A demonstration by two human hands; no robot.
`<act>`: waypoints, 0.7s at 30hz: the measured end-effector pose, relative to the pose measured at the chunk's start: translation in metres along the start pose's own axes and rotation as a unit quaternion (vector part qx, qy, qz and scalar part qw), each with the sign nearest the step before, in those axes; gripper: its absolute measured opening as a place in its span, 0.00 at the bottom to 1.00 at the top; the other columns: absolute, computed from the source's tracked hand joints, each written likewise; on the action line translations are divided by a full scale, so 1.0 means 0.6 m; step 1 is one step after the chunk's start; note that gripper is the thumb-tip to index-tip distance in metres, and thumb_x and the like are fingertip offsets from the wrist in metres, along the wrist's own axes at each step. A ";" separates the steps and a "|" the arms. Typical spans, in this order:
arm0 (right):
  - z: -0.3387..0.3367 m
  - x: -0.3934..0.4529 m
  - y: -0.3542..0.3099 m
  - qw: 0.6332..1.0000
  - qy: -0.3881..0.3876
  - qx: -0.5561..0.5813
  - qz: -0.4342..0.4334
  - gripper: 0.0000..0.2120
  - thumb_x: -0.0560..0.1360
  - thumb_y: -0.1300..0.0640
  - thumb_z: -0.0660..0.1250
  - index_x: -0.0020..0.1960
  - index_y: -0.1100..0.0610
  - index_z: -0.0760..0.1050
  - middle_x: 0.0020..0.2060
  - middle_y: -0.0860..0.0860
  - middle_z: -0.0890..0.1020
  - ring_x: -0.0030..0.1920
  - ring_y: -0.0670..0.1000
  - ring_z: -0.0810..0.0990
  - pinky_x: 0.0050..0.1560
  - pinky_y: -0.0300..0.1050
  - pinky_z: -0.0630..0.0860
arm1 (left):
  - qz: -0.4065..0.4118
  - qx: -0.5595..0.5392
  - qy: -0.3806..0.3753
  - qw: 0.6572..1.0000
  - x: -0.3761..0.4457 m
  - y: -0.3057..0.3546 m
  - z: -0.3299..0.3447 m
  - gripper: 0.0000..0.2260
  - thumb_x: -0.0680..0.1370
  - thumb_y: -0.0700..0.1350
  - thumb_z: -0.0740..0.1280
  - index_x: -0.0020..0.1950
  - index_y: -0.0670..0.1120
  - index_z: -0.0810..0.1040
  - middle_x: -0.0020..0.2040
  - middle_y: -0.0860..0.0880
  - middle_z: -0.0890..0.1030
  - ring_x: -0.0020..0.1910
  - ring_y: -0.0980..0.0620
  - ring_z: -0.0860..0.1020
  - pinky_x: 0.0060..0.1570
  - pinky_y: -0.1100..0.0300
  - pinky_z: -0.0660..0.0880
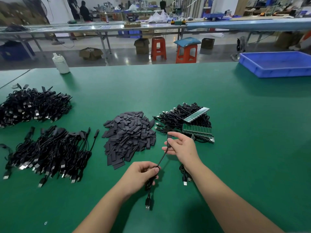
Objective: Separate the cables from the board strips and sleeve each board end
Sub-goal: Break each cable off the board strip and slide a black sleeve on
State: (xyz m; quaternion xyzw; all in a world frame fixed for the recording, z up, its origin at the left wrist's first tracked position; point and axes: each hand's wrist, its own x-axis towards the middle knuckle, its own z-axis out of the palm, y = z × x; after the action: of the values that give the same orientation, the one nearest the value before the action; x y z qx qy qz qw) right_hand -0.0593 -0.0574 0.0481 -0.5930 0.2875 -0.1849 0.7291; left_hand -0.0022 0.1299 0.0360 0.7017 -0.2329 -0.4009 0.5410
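Two hands — left hand [143, 172] grips thin black cable [161, 158] | right hand [182, 147] fingers pinch flat sleeved end [168, 140]

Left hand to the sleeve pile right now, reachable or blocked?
Probably reachable, but not free. The sleeve pile lies just ahead of the left hand on bare green mat, nothing between. That hand grips the black cable, which the right hand pinches at the sleeved end.

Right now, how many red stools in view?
2. Both stand on the floor beyond the green table: a bare red stool, and beside it, to its right, one topped with a blue cushion.
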 end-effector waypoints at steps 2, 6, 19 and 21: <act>-0.002 0.003 0.002 1.000 0.008 0.001 -0.006 0.11 0.80 0.66 0.65 0.61 0.57 0.77 0.41 0.58 0.85 0.40 0.53 0.87 0.38 0.40 0.82 | 0.002 0.009 -0.001 1.000 0.001 0.002 -0.003 0.05 0.79 0.42 0.69 0.51 0.43 0.83 0.38 0.47 0.83 0.34 0.50 0.78 0.39 0.61 0.76; -0.001 0.009 0.005 1.000 0.027 0.005 -0.014 0.10 0.80 0.67 0.64 0.59 0.58 0.77 0.40 0.58 0.85 0.40 0.53 0.87 0.38 0.40 0.82 | 0.005 0.037 0.006 0.999 0.005 0.006 -0.011 0.04 0.79 0.42 0.69 0.50 0.44 0.83 0.38 0.48 0.83 0.34 0.51 0.79 0.38 0.61 0.76; -0.121 0.034 0.017 0.886 0.232 -0.394 -0.073 0.11 0.79 0.58 0.61 0.60 0.52 0.77 0.51 0.51 0.81 0.47 0.50 0.79 0.50 0.52 0.80 | -0.018 0.473 0.366 0.802 0.028 0.025 -0.249 0.09 0.79 0.50 0.66 0.55 0.48 0.82 0.42 0.50 0.83 0.33 0.53 0.78 0.33 0.59 0.77; -0.150 0.039 0.024 0.889 0.219 -0.402 -0.019 0.15 0.80 0.55 0.62 0.66 0.55 0.73 0.60 0.53 0.79 0.58 0.54 0.77 0.60 0.55 0.76 | -0.106 0.542 0.370 0.747 0.028 0.013 -0.308 0.13 0.80 0.52 0.64 0.59 0.47 0.79 0.47 0.47 0.83 0.38 0.48 0.77 0.34 0.59 0.73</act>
State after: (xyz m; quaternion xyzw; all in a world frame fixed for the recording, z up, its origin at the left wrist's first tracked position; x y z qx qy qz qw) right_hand -0.0995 -0.1367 0.0176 -0.7852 0.4782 -0.1926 0.3431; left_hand 0.1585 0.2205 0.0555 0.9905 -0.1165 0.0287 0.0678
